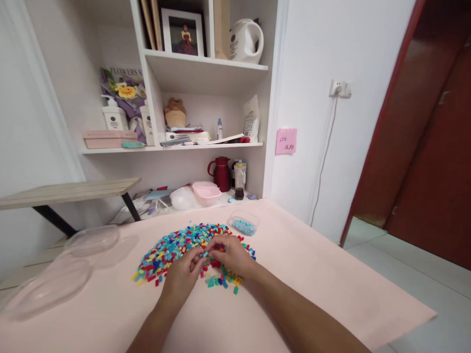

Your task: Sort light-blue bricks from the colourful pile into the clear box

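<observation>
A wide heap of small plastic toy bricks [172,247] in blue, red, yellow and green spreads over the pink tabletop. Over the heap's front edge, the fingertips of my left hand [182,274] and my right hand [233,256] meet in a pinch. Between them shows a tiny light blue brick [204,254], partly hidden by the fingers. Loose bricks [221,280] lie just below my right hand. Behind that hand, a small clear plastic box [253,223] holds light blue bricks [243,226].
Clear plastic containers [91,240] sit on the pink table cover [312,274] at the left. A wooden-topped stand [69,191] rises beside them. Behind the table are a pink bowl [206,196], a red jug [222,175], a bottle of dark liquid [239,189] and white shelving [206,73].
</observation>
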Action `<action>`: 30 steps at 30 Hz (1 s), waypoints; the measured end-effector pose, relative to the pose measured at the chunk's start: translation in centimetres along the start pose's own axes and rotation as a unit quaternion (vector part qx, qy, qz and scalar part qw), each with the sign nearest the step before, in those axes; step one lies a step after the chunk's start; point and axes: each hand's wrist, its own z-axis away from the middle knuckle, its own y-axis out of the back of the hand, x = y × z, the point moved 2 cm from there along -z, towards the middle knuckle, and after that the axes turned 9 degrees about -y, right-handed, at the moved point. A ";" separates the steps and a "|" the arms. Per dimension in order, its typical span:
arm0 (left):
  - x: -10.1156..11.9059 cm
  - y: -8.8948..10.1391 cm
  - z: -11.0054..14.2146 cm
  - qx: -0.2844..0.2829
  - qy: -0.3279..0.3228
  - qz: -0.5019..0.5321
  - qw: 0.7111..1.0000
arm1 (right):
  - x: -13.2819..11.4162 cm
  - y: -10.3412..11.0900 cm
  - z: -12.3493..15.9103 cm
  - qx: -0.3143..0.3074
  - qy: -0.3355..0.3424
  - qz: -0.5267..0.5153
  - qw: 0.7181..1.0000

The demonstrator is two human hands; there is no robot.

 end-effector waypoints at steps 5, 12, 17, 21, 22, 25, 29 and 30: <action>-0.2 -0.1 0.0 0.003 -0.003 -0.008 1.000 | 0.1 -0.2 0.1 -0.013 -0.007 -0.021 1.000; -0.7 -0.4 -0.1 0.006 -0.007 -0.015 1.000 | 0.0 -0.3 0.2 -0.031 -0.010 -0.077 0.997; -0.7 -0.3 0.0 0.002 -0.010 -0.015 1.000 | 0.0 -0.4 0.1 -0.017 -0.017 -0.071 0.997; -0.7 -0.4 0.0 0.005 -0.012 -0.018 1.000 | 0.1 -0.5 0.1 -0.017 -0.016 -0.072 0.997; -0.7 -0.5 0.0 0.005 -0.013 -0.018 1.000 | 0.1 -0.5 0.0 -0.017 -0.016 -0.072 0.997; -0.7 -0.5 -0.1 0.007 -0.016 -0.018 1.000 | 0.1 -0.5 0.0 -0.016 -0.015 -0.071 0.997; -0.5 -0.5 -0.1 0.008 -0.019 -0.019 1.000 | 0.2 -0.5 0.0 -0.016 -0.012 -0.069 0.997; -0.5 -0.5 -0.1 0.008 -0.019 -0.019 1.000 | 0.2 -0.5 0.0 -0.016 -0.011 -0.069 0.997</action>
